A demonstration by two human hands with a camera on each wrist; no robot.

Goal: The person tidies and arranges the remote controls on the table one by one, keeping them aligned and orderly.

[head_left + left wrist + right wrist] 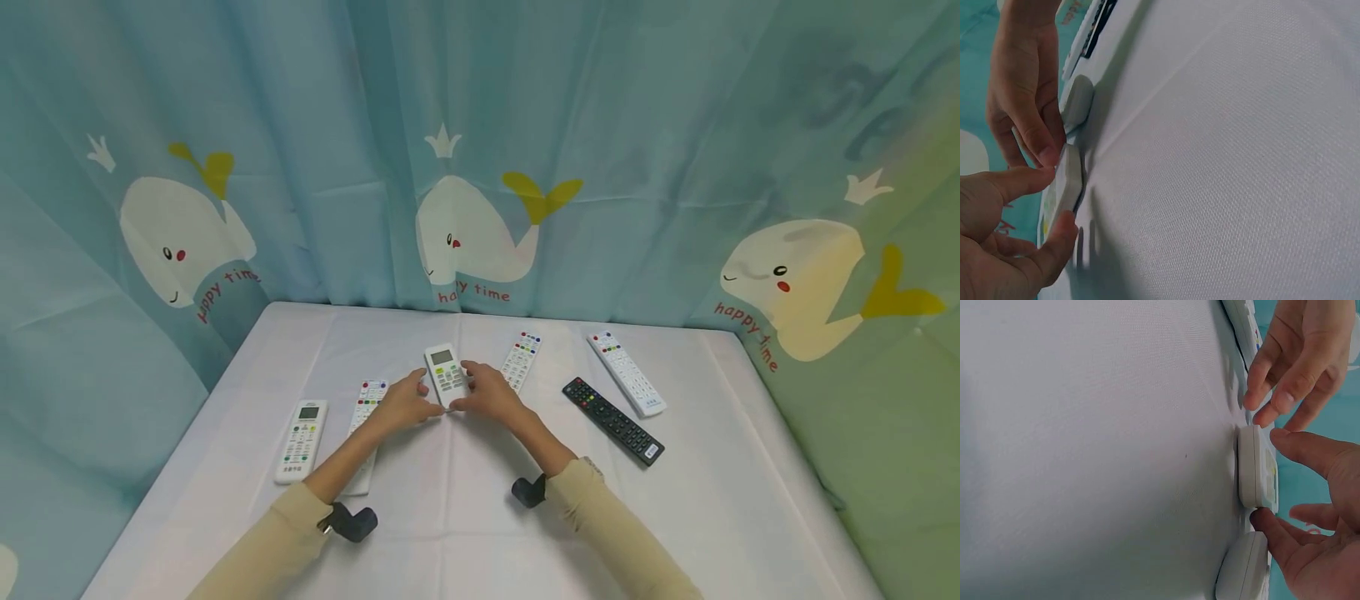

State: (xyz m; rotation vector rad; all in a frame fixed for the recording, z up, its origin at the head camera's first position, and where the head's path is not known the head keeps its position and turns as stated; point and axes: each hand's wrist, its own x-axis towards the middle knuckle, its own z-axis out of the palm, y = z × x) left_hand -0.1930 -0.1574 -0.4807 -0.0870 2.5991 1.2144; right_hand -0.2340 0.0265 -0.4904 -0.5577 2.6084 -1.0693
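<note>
A small white air-conditioner remote (pixel 447 379) with a grey display lies near the table's middle, between my two hands. My left hand (pixel 402 404) has its thumb at the remote's near end and its fingers along the left side; one left fingertip (pixel 1066 223) overlaps the edge in the left wrist view. From the other side, my right hand (pixel 493 393) holds the remote (pixel 1255 467), thumb at the near corner, fingers at the right edge. A long white remote (pixel 367 408) is partly hidden under my left arm. Another white remote (pixel 521 360) sits just beyond my right hand.
At the left lies a white remote (pixel 302 442) with a display. A black remote (pixel 613 421) and a long white remote (pixel 627 373) lie at the right. All rest on a white tablecloth (pixel 465 542). A blue curtain (pixel 337 108) with whale prints hangs behind the table.
</note>
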